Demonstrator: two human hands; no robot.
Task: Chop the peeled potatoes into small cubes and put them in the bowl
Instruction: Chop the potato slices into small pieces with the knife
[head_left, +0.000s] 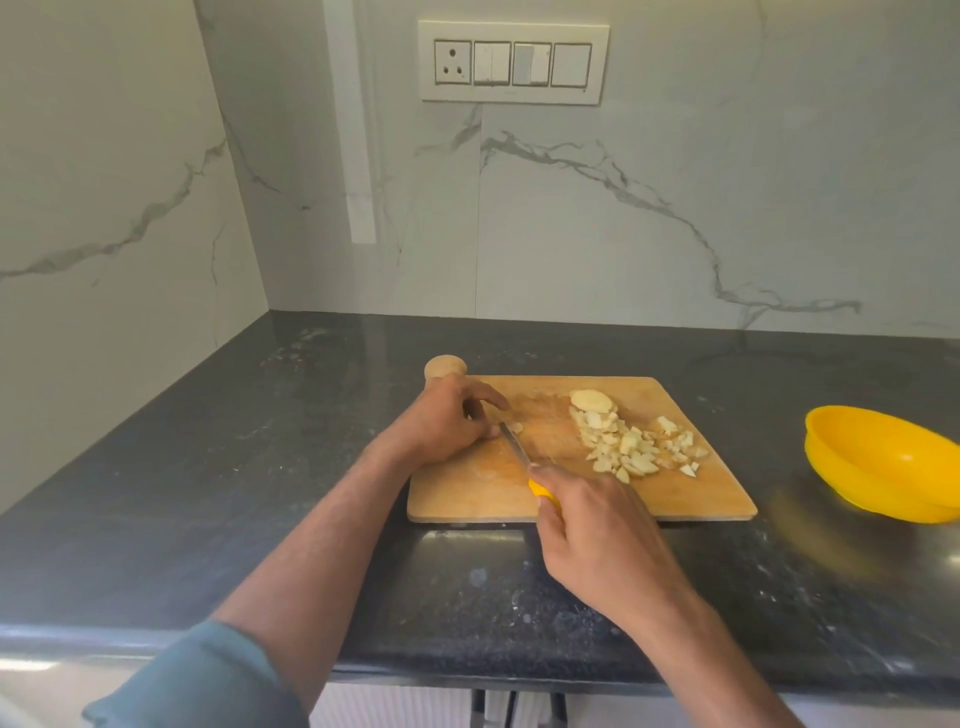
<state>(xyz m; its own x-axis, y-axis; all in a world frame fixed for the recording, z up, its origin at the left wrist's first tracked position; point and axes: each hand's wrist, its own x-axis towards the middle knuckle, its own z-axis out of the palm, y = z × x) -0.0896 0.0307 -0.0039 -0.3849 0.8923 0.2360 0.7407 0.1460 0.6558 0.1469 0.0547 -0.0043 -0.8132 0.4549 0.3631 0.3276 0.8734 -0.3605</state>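
Note:
A wooden cutting board (467, 499) lies on the dark counter. My right hand (597, 540) grips a yellow-handled knife (514, 447), blade pointing up-left. Its tip sits against a small potato piece (515, 427) that my left hand (447, 421) pins to the board with its fingertips. A pile of potato cubes (636, 447) covers the board's right half, with a larger uncut potato chunk (589, 400) at the pile's far end. A whole peeled potato (444, 366) rests just beyond the board's far left corner. The yellow bowl (883, 462) stands to the right of the board.
The black granite counter (260, 467) runs into a corner with marble walls at the left and back. A switch panel (514, 62) is on the back wall. The counter's front edge is close below my forearms.

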